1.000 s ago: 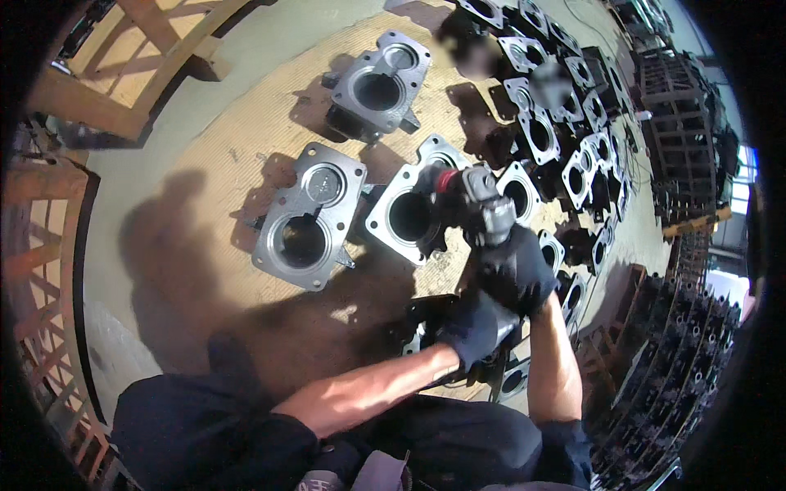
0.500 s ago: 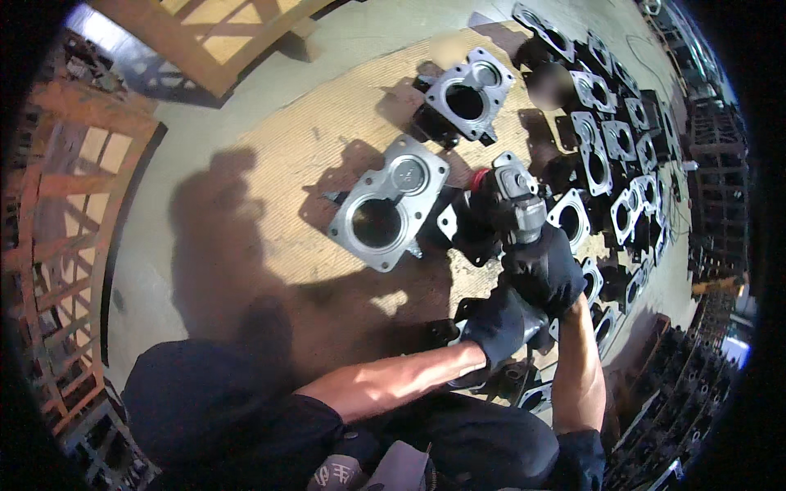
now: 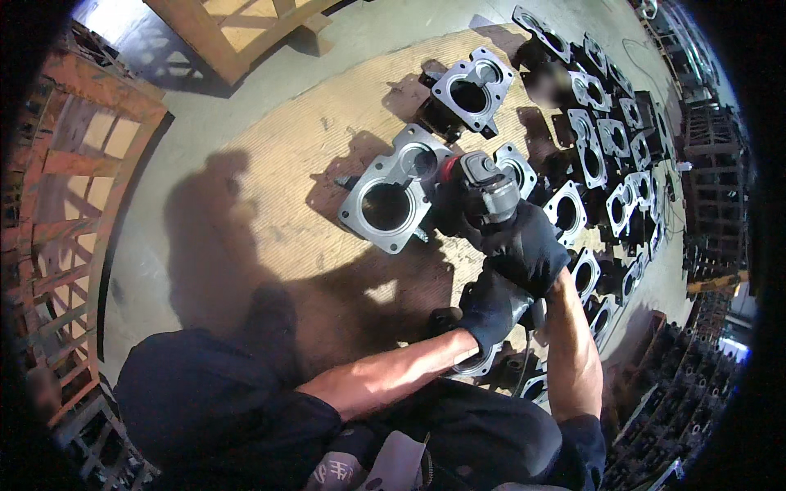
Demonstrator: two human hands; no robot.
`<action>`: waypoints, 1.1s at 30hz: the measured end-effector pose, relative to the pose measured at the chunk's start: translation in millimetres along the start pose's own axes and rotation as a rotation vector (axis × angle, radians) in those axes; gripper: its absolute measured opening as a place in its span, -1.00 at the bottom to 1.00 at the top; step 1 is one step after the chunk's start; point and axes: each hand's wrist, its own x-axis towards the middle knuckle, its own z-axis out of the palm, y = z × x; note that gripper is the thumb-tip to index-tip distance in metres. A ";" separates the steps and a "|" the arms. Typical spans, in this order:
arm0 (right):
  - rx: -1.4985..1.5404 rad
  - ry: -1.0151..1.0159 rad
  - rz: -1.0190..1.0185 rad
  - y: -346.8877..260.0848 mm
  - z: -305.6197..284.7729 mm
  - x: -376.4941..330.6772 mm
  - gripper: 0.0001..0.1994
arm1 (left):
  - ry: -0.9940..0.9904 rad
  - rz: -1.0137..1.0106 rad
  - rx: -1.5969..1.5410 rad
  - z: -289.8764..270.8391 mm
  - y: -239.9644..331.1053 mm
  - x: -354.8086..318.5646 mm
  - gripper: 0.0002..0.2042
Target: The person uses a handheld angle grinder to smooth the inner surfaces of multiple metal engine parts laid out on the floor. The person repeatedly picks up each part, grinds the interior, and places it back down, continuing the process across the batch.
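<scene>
My right hand (image 3: 528,250), in a black glove, is closed around the body of an angle grinder (image 3: 494,195) just behind its grey metal head. Lower down, my left hand (image 3: 491,309), also gloved in black, wraps the rear part of the same tool. A bit of red (image 3: 448,168) shows at the head's left side. That side lies close to a machined metal casting (image 3: 358,214) with a large round bore and a smaller round recess. Whether the tool touches the casting I cannot tell. A power cord (image 3: 524,364) hangs below the grinder.
Another casting (image 3: 472,94) stands farther off on the tan ribbed mat (image 3: 282,155). Several similar castings (image 3: 566,213) stand in rows to the right. Rusty slatted crates (image 3: 78,192) line the left, and a wooden frame (image 3: 217,45) is at the far left. Dark racks fill the right edge.
Both hands have carried the grinder left and slightly away from me. Its head now sits beside the near casting's right edge. Both hands keep their grip.
</scene>
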 end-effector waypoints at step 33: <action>-0.056 0.396 0.022 42.9 -23.3 -38.2 -0.74 | -1.168 0.149 1.370 -156.4 199.0 46.4 -0.77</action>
